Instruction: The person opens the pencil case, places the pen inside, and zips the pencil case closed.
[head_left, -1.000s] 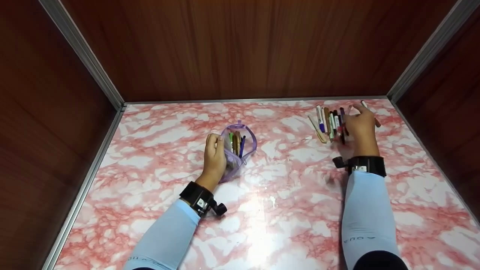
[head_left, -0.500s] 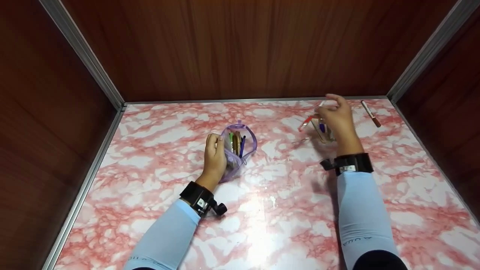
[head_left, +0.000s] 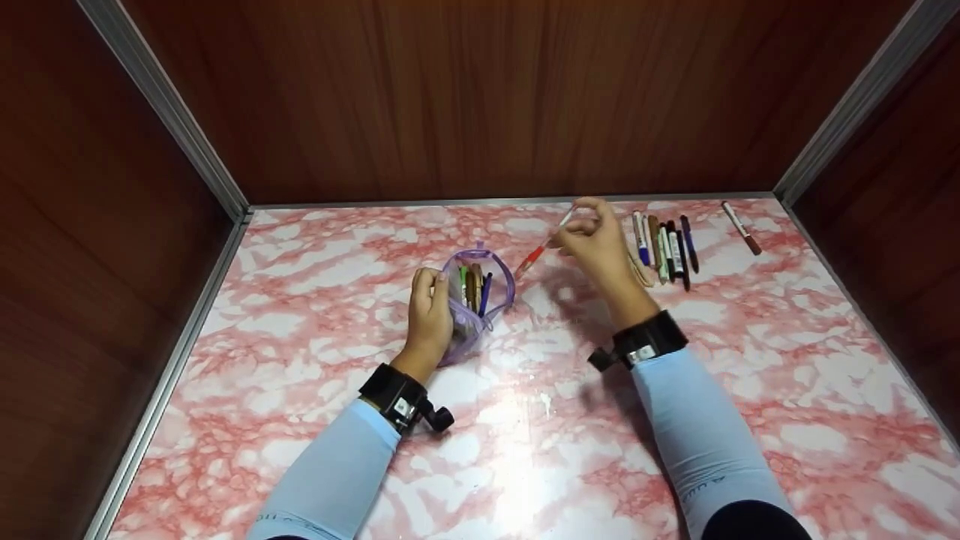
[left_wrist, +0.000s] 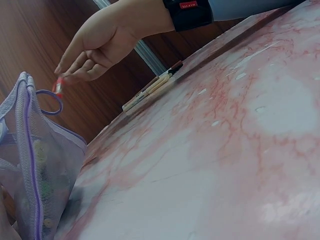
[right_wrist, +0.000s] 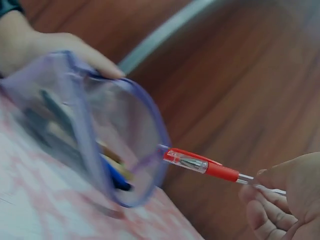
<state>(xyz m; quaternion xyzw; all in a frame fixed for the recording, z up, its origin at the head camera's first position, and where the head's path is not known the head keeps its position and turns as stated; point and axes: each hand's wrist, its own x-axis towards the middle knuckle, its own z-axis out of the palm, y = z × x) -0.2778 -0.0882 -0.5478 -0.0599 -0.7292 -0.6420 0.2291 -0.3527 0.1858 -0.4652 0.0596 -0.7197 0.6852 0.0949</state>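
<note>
A purple mesh pencil pouch (head_left: 463, 337) stands with its mouth spread, several pens and markers (head_left: 471, 289) inside. My left hand (head_left: 430, 311) grips the pouch's left edge, thumb over the rim. In my right hand (head_left: 596, 244) a red-capped pen (head_left: 534, 256) with a clear barrel is pinched by its far end, cap pointing down-left. In the head view the pen's tip is just right of the pouch mouth. The right wrist view shows the red cap (right_wrist: 222, 171) close to the purple rim (right_wrist: 161, 125); whether they touch I cannot tell.
Several pens and markers (head_left: 664, 251) lie in a loose row at the back right of the pink marbled table (head_left: 570, 420). A brown-and-white marker (head_left: 741, 227) lies apart, farther right. Wooden panels (head_left: 510, 97) with metal edging enclose the back and sides.
My right hand has lifted the red pen from the row of pens and carried it left to the pouch. The left hand and the pouch have stayed in place.
</note>
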